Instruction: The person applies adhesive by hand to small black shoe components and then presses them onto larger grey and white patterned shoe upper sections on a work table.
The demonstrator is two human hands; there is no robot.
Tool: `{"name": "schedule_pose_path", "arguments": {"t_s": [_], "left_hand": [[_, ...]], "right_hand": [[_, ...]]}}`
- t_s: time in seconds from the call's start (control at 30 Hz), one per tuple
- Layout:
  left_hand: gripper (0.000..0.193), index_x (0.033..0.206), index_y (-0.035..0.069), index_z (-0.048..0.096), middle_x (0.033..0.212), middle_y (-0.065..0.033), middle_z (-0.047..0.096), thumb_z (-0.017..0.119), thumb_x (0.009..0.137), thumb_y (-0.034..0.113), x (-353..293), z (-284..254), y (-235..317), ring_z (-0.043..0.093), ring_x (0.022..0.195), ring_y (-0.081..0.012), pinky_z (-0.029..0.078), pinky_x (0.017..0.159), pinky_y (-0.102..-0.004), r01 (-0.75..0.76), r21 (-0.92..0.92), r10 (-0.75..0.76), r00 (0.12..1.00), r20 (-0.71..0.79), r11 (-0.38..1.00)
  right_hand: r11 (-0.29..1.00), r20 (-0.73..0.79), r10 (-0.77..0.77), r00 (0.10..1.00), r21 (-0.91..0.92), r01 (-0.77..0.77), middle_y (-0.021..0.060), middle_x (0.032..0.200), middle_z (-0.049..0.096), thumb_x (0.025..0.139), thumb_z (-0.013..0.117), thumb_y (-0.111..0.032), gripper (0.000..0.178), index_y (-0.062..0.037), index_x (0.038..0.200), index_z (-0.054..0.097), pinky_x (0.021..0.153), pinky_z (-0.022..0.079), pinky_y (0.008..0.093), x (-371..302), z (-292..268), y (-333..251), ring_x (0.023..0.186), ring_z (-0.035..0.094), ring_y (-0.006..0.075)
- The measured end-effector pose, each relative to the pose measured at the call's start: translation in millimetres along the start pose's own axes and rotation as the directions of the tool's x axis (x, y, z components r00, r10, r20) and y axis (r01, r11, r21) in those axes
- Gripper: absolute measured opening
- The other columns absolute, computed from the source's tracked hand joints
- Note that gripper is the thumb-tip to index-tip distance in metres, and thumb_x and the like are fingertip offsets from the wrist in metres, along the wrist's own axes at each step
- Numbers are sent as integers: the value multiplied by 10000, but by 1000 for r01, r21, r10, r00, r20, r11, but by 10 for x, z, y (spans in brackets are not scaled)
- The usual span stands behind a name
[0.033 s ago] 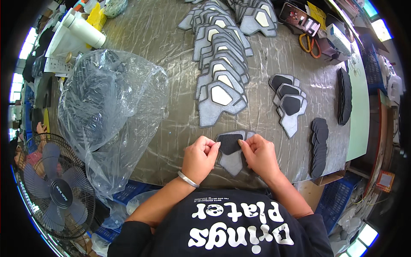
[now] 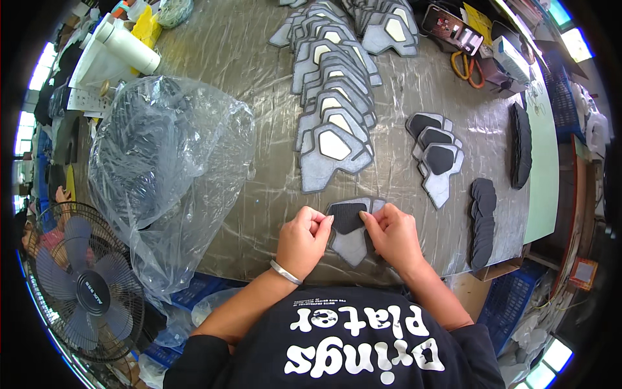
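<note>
Head view: both hands low at centre, over the near edge of the bench (image 2: 246,58), covered in wrinkled clear film. Left hand (image 2: 303,241), silver bangle (image 2: 285,272) at the wrist, grip closed, thumb and forefinger pinching the left edge of a black mesh patch (image 2: 348,217). Right hand (image 2: 392,237), grip closed likewise, fingertips pinching the right edge of the same patch. Patch lying on top of a grey shield-shaped panel (image 2: 353,245), itself flat on the bench between the two hands and partly hidden by them.

Just beyond, a long overlapping row of grey panels with pale centres (image 2: 332,97), running away toward the far edge. To the right of that, a short stack of grey panels with black patches (image 2: 437,159) already on them. Further right, a pile of loose black patches (image 2: 483,223), and a dark stack (image 2: 520,144) near the green strip.

Left of the hands, a large crumpled clear plastic bag (image 2: 162,162) holding dark pieces. Off the bench at lower left, a standing fan (image 2: 87,285). At top right, orange-handled scissors (image 2: 468,68).
</note>
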State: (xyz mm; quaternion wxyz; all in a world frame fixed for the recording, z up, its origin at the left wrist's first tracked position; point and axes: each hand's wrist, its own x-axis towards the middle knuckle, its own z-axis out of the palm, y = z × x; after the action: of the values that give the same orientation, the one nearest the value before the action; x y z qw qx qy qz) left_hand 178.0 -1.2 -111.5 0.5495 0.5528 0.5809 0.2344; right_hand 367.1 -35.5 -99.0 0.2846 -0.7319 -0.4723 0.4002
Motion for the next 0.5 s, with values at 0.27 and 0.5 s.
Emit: {"name": "schedule_pose_path", "arguments": {"t_s": [0.27,0.5], "left_hand": [[418,1184,39,630,1112,-103,649,754,792,117,-103,-68,35,630,977,-238,499,779,-374,-638,650,753,640,150,412],[545,1357,37,533,1443,-103,477,606,893,312,-247,-45,-127,424,1347,-271,365,1073,-430,-623,682,559,745,365,384]], "right_hand": [[836,-206,-510,835,-347,426,89,822,655,855,712,-182,149,-53,901,653,570,493,351,-147,59,-22,683,652,258],[647,353,-492,796,-464,605,101,1512,402,891,604,-446,696,-92,1456,404,1161,212,489,-191,70,16,1416,347,259]]}}
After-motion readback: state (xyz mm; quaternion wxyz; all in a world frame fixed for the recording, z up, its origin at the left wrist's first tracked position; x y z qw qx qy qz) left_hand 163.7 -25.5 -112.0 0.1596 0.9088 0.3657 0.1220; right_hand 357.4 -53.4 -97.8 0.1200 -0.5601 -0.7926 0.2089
